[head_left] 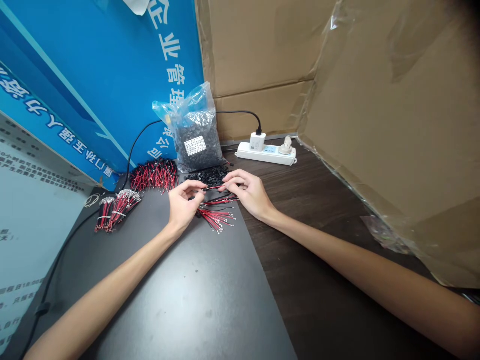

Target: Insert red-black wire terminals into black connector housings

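Note:
A short red and black wire [214, 187] is stretched between my two hands. My left hand [183, 204] pinches its left end, where a small dark part is mostly hidden by the fingertips. My right hand [250, 192] pinches the right end between thumb and fingers. Just below lie loose red and black wires [218, 218] with bare metal tips, fanned out to the right. Behind my fingers is a pile of small black connectors [210, 175]. A heap of red and black wires [154, 175] sits to the left of it.
A clear bag of black parts [198, 142] stands against the blue panel [123, 70]. Tied wire bundles [122, 207] lie at the left. A white power strip [266, 154] holds a charger, its black cable running behind the bag. Cardboard [390, 125] walls the right side.

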### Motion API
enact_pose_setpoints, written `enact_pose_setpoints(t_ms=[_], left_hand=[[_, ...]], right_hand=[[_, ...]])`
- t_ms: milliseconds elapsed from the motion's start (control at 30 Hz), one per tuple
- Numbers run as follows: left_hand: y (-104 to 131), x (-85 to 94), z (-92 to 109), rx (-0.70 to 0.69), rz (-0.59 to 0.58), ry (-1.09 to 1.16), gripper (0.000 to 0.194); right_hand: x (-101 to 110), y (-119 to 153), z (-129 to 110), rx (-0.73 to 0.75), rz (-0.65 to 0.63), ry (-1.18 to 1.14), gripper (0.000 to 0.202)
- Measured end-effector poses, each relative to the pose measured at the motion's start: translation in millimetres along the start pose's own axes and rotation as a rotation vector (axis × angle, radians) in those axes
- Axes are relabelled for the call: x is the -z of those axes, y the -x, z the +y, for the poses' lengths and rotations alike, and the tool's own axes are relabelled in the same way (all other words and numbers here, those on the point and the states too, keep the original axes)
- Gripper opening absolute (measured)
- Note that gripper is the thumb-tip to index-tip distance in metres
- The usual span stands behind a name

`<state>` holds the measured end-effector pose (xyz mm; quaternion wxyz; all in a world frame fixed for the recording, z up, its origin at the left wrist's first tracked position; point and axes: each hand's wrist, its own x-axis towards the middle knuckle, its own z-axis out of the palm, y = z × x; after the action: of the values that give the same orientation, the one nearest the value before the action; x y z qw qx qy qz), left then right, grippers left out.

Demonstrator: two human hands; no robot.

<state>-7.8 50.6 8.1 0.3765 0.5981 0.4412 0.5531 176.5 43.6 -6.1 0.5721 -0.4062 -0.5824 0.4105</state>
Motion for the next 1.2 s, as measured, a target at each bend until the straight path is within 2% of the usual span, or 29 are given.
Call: enact_pose_setpoints(t_ms=[300,1200], left_hand=[[-1.6,0.7,0.1,0.075,0.002,0.041,0.013],[-3.2,2.0,-2.8,0.104,0.004,0.066,0.016]], right_hand=[[0.6,0.3,-0.8,0.008,-0.007,-0.003,0.008],[1.3,-1.4,7.0,-0.034,-0.031,-0.030,0.015]])
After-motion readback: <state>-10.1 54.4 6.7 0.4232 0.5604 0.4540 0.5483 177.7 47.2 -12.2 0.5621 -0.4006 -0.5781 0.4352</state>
